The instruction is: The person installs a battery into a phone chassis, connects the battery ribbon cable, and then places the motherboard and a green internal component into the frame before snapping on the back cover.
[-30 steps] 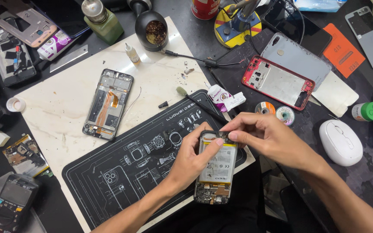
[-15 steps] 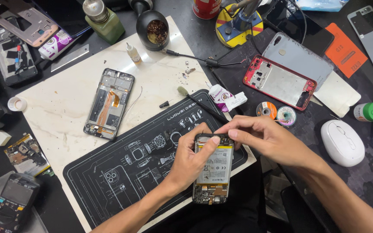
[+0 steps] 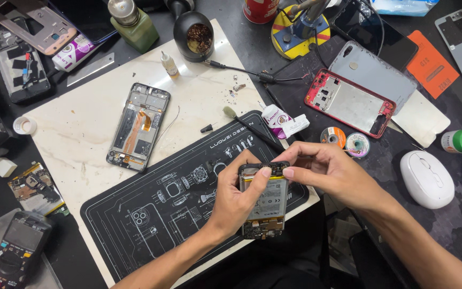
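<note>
Both hands meet over the near right corner of the black work mat (image 3: 151, 214), which lies on the pale board (image 3: 81, 128) in the middle of the desk. Between them is an opened phone (image 3: 266, 200), its back off and the battery showing, standing lengthwise toward the person with its lower end hanging past the near edge of the mat. The left hand (image 3: 236, 200) grasps the phone from its left side, thumb pressed on the upper part near the top edge. The right hand (image 3: 330, 174) comes in from the right and pinches the phone's top edge with its fingertips, the thumb tip almost touching the left thumb. A second opened phone frame (image 3: 137, 126) lies well apart on the pale board, toward the far left. Just beyond the hands, at the mat's far right corner, sits a small white and pink tube (image 3: 279, 119) beside a thin dark tool (image 3: 255, 134). Two small rolls of wire (image 3: 344, 140) lie close to the right hand, with a red phone frame (image 3: 348, 103) behind them and a white mouse (image 3: 426, 179) toward the right edge of the desk.
</note>
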